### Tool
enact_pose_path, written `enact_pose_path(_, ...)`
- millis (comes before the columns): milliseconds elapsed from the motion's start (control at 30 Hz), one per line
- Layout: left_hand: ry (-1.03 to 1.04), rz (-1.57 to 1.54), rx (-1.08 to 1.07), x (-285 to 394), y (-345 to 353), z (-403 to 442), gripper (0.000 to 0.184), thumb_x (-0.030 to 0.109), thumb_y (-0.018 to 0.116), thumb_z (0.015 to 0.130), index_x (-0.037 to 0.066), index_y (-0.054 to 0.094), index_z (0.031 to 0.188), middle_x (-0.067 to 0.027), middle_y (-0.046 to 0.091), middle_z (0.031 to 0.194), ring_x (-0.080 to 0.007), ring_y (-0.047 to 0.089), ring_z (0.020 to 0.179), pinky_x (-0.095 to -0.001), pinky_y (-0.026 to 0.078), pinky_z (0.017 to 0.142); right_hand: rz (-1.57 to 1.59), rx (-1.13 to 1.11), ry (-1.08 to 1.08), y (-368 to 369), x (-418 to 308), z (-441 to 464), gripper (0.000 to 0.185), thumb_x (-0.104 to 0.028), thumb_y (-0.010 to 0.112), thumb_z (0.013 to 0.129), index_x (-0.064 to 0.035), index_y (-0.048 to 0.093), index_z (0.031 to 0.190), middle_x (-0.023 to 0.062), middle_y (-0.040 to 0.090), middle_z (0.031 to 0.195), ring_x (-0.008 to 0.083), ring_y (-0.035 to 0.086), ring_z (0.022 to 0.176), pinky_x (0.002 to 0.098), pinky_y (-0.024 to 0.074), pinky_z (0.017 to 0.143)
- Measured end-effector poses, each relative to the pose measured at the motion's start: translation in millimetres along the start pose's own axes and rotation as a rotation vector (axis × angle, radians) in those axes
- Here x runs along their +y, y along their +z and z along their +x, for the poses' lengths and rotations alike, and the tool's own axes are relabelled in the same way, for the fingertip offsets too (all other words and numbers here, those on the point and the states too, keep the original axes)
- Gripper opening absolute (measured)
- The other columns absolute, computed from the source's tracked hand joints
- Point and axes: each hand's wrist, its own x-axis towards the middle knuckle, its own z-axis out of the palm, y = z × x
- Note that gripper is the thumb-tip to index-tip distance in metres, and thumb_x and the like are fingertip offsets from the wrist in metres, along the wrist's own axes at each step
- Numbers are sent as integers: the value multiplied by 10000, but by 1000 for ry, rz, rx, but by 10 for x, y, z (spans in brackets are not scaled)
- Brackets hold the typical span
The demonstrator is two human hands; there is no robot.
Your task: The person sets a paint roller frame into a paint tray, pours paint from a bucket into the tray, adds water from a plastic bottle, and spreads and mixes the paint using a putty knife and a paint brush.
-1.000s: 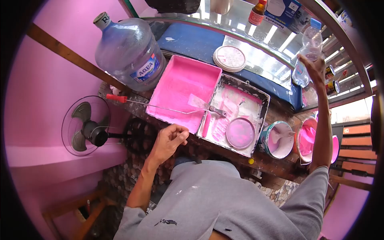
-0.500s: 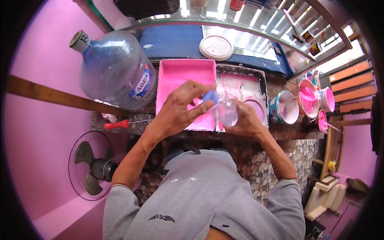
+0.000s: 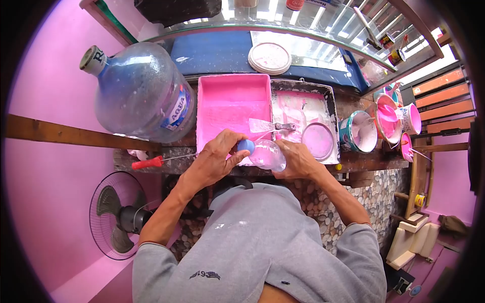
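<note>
In the head view, my left hand [image 3: 218,154] pinches a blue bottle cap [image 3: 245,146] between thumb and fingers above the front of the pink paint tray [image 3: 234,89]. My right hand [image 3: 299,160] is wrapped round a clear plastic bottle [image 3: 268,155], tilted with its neck end toward the cap. Whether the cap sits on the neck or is loose, I cannot tell. Just behind both hands, a scraper [image 3: 261,126] lies across the divide between the pink tray and a paint-stained black-edged tray [image 3: 329,101]. A round pink-smeared lid [image 3: 318,142] rests in the second tray.
A large water jug [image 3: 141,96] stands at the left, with a red-handled tool [image 3: 147,163] before it. Paint pots [image 3: 362,132] line the right end of the bench. Stacked lids [image 3: 270,57] lie at the back. A fan [image 3: 121,216] stands low at the left.
Both hands have come down and toward me with the bottle and cap. The scraper behind them now shows, and the bottle appears sharper.
</note>
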Motion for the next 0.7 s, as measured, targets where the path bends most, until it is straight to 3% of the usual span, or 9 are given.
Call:
enact_pose_path(300, -257, 126, 149, -26, 235, 182, 373, 338, 508, 951, -34, 502, 958, -201, 522, 790, -362, 544, 738, -426, 441, 680, -110, 116, 55, 75, 30, 85, 842, -398, 769, 586, 54, 469, 1230, 260, 603, 1073, 385, 624, 915, 427, 509, 786)
enact_pose_path(467, -496, 356, 147, -120, 266, 333, 499, 372, 415, 952, -29, 597, 719, -264, 562, 626, -460, 579, 663, -506, 457, 654, -148, 147, 105, 89, -64, 142, 718, -328, 757, 622, 21, 477, 1182, 222, 569, 1027, 355, 593, 967, 442, 517, 742)
enact_pose_path(567, -550, 396, 108, -152, 212, 371, 579, 389, 374, 948, -26, 613, 622, -272, 575, 627, -477, 584, 671, -530, 459, 680, -174, 133, 126, 89, -81, 149, 680, -298, 758, 625, 15, 481, 1161, 207, 558, 1026, 345, 581, 980, 435, 519, 740)
enact_pose_path(700, -635, 362, 31, -259, 229, 363, 579, 383, 368, 951, -42, 622, 651, -283, 582, 662, -481, 582, 686, -540, 452, 699, -181, 93, 131, 104, -53, 148, 701, -309, 752, 639, 17, 470, 1192, 215, 556, 1043, 347, 578, 990, 429, 518, 753)
